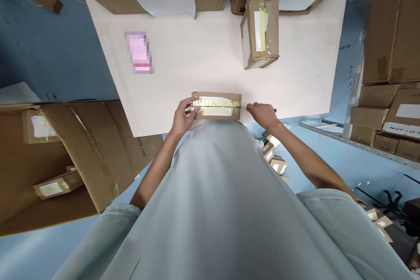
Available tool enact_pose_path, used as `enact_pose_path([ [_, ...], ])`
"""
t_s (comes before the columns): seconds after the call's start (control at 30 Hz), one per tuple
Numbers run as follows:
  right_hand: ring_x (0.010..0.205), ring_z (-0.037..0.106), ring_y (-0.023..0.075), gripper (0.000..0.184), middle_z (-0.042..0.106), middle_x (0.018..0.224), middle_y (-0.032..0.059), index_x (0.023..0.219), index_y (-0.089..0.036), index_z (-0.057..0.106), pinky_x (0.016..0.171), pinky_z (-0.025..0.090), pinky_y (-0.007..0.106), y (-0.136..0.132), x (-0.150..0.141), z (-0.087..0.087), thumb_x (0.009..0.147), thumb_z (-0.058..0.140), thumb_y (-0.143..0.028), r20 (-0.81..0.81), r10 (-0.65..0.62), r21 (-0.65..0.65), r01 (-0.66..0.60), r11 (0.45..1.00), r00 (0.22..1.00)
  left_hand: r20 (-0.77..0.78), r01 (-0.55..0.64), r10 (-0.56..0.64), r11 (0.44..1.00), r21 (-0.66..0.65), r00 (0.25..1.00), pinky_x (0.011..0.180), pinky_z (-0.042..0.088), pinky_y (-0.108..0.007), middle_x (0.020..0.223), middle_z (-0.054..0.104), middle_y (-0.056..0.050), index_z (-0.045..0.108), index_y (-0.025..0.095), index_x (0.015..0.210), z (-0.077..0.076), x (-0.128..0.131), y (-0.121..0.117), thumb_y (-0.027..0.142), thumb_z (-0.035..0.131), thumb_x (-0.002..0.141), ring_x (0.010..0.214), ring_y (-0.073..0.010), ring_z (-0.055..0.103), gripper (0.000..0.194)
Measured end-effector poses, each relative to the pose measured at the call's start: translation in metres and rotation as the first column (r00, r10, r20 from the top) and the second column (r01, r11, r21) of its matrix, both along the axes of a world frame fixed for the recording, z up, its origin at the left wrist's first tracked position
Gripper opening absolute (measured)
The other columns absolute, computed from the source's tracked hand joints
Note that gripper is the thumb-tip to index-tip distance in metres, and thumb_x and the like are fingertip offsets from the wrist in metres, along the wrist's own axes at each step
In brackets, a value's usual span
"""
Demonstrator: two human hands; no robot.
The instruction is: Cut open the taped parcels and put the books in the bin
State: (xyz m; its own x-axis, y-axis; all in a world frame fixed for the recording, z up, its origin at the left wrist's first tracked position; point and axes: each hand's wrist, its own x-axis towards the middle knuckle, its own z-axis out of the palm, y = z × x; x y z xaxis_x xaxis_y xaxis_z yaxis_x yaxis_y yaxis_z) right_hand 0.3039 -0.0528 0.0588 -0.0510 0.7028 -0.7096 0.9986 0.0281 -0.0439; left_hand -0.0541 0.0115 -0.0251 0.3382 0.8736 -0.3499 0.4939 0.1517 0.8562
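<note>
Box [216, 106] shut, cutter [247, 108] at its 3 o'clock end; no flap lifted.
The box lies at the near edge of the table [197, 57], brown, long and low, with pale labels and glossy yellowish tape; whether its dark middle seam is slit, I cannot tell. At 9 o'clock the left hand [184, 118] grips it, thumb and fingers part-spread; at 3 o'clock the right hand [263, 114] is curled closed round the cutter. Beyond, at 1 o'clock, a bigger box [271, 26] sits taped.
</note>
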Motion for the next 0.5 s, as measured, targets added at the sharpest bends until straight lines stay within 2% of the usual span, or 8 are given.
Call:
enact_pose_path([
  [0.07, 0.106, 0.077, 0.0281, 0.046, 0.081, 0.124, 0.0156, 0.144, -0.02, 0.069, 0.079, 0.043, 0.032, -0.005, 0.006, -0.016, 0.124, 0.033, -0.041, -0.087, -0.049, 0.039, 0.053, 0.998, 0.995, -0.076, 0.043, -0.037, 0.996, 0.081, 0.996, 0.125, 0.054, -0.061, 0.161, 0.06, -0.017, 0.061, 0.028, 0.143, 0.004, 0.004, 0.004, 0.062, 0.062, 0.105, 0.152, -0.0361, 0.058, 0.051],
  [0.13, 0.111, 0.076, 0.0264, 0.043, 0.081, 0.128, 0.0121, 0.143, -0.022, 0.069, 0.079, 0.044, 0.03, -0.012, 0.011, -0.036, 0.123, 0.036, -0.043, -0.226, -0.104, 0.085, 0.126, 0.988, 0.969, -0.163, 0.09, -0.061, 0.98, 0.177, 0.985, 0.136, 0.037, -0.07, 0.171, 0.051, -0.018, 0.062, 0.028, 0.142, 0.01, 0.01, 0.009, 0.058, 0.065, 0.105, 0.168, -0.0408, 0.039, 0.048],
  [0.2, 0.115, 0.075, 0.0246, 0.04, 0.081, 0.133, 0.0101, 0.141, -0.022, 0.069, 0.082, 0.045, 0.028, -0.021, 0.013, -0.055, 0.123, 0.039, -0.042, -0.373, -0.161, 0.113, 0.217, 0.97, 0.914, -0.231, 0.157, -0.1, 0.958, 0.242, 0.968, 0.141, 0.022, -0.074, 0.18, 0.04, -0.016, 0.061, 0.029, 0.146, 0.018, 0.023, 0.013, 0.051, 0.069, 0.103, 0.176, -0.0438, 0.019, 0.05],
  [0.23, 0.115, 0.075, 0.0241, 0.04, 0.081, 0.133, 0.0101, 0.139, -0.021, 0.068, 0.083, 0.046, 0.028, -0.025, 0.012, -0.063, 0.123, 0.038, -0.042, -0.434, -0.192, 0.115, 0.265, 0.957, 0.88, -0.251, 0.209, -0.144, 0.945, 0.253, 0.957, 0.141, 0.019, -0.075, 0.183, 0.037, -0.016, 0.06, 0.029, 0.151, 0.022, 0.033, 0.014, 0.047, 0.071, 0.101, 0.178, -0.0446, 0.013, 0.054],
  [0.3, 0.109, 0.075, 0.0238, 0.043, 0.081, 0.129, 0.0108, 0.137, -0.02, 0.067, 0.086, 0.048, 0.028, -0.035, 0.009, -0.076, 0.123, 0.034, -0.043, -0.522, -0.256, 0.105, 0.359, 0.928, 0.814, -0.28, 0.351, -0.281, 0.904, 0.245, 0.918, 0.141, 0.018, -0.076, 0.184, 0.036, -0.016, 0.052, 0.03, 0.163, 0.029, 0.057, 0.014, 0.041, 0.075, 0.098, 0.178, -0.0458, 0.013, 0.07],
  [0.4, 0.095, 0.074, 0.0239, 0.052, 0.082, 0.112, 0.0095, 0.134, -0.019, 0.066, 0.085, 0.05, 0.029, -0.051, 0.005, -0.085, 0.122, 0.027, -0.051, -0.584, -0.382, 0.071, 0.514, 0.855, 0.717, -0.311, 0.567, -0.498, 0.799, 0.199, 0.81, 0.14, 0.021, -0.075, 0.186, 0.032, -0.02, 0.03, 0.026, 0.178, 0.033, 0.101, 0.011, 0.036, 0.083, 0.09, 0.177, -0.0469, 0.016, 0.103],
  [0.5, 0.087, 0.073, 0.0247, 0.06, 0.079, 0.097, 0.0067, 0.131, -0.02, 0.066, 0.084, 0.052, 0.03, -0.067, 0.01, -0.088, 0.12, 0.022, -0.06, -0.586, -0.524, 0.036, 0.666, 0.745, 0.618, -0.359, 0.673, -0.592, 0.722, 0.162, 0.721, 0.139, 0.02, -0.074, 0.188, 0.023, -0.026, 0.016, 0.02, 0.182, 0.03, 0.137, 0.01, 0.031, 0.089, 0.082, 0.176, -0.05, 0.016, 0.124],
])
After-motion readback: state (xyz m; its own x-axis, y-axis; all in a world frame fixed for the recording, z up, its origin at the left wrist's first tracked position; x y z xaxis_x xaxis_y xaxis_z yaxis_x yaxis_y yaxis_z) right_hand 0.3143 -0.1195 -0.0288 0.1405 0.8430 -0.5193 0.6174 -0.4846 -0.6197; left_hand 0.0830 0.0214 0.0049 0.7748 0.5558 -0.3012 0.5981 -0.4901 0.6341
